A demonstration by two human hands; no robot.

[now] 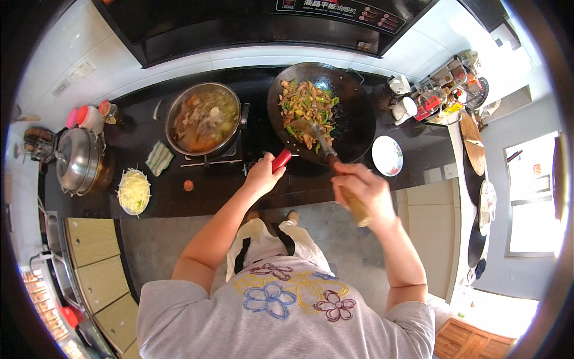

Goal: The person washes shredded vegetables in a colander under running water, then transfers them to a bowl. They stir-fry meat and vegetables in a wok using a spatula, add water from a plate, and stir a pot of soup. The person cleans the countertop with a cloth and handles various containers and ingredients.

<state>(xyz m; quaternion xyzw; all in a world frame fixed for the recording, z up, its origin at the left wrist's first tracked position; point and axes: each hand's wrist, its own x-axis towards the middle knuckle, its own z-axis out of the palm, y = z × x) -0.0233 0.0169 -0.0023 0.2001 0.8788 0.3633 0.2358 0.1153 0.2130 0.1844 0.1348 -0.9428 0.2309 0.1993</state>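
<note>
My left hand [263, 175] is wrapped round the red handle [281, 159] of a dark wok [357, 113] on the stove. A stir-fry of brown meat slices and green pepper pieces [306, 103] fills the left side of the wok. In my right hand [363, 190] is a spatula [323, 145], gripped by its wooden handle. The spatula's metal blade rests in the food near the wok's lower middle; food covers part of it. Right of the wok stands a white bowl [387, 157] with a floral pattern.
A steel pot [170, 133] of soup stands left of the wok. Further left are a striped cloth [159, 158], shredded pale vegetable [134, 191] on a plate and a lidded steel pot [76, 158]. White mugs [405, 109] and bottles line the right back; a range hood [251, 27] hangs above.
</note>
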